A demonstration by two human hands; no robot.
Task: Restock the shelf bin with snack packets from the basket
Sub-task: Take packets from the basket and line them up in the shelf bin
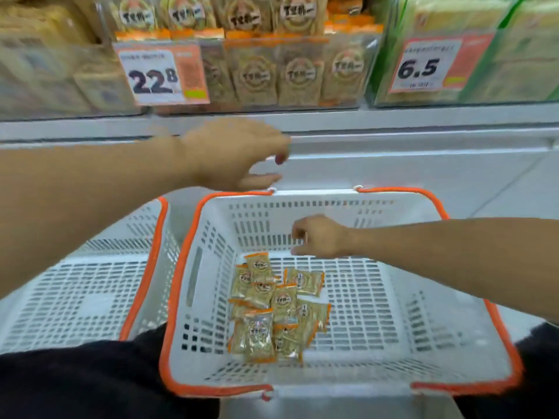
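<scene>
Snack packets (272, 309): heaped on our near basket (453, 343) floor, open mesh around. Right hand (320, 237) curled above, empty; left hand (239, 155) relaxed beyond the far rim; shelf bin (272, 74) farthest.

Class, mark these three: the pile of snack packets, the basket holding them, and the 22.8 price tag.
snack packets (273, 309), head view, middle of the pile
basket (317, 193), head view, far rim
22.8 price tag (152, 77), head view, printed number

My left hand (233, 154) reaches forward, fingers relaxed and loose; my right hand (320, 237) hangs lower, fingers curled, holding nothing.
</scene>
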